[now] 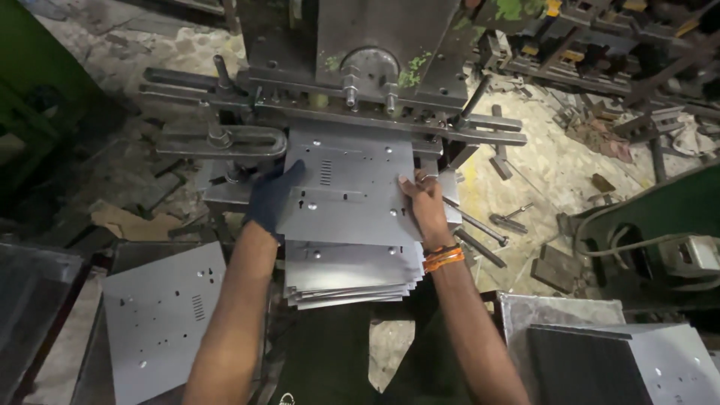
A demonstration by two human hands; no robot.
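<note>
Stacked grey sheets (352,281) lie just below the press (375,67). On them, the gloved left hand (271,196) grips the top sheet's (349,187) left edge; the bare right hand (426,206) pinches its right edge, long axis pointing into the press.

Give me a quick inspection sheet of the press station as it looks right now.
Surface: grimy grey steel press bed, partly covered.
Job's things: top grey punched metal sheet on the stack of similar sheets.
Clutter: loose metal rods, scrap pieces on the dusty floor.
Grippers: left hand, dark-gloved, grips the sheet's left edge; bare right hand holds its right edge.
Cables: pale hose at right.
Surroundings: another punched sheet lower left; green machine right.
</note>
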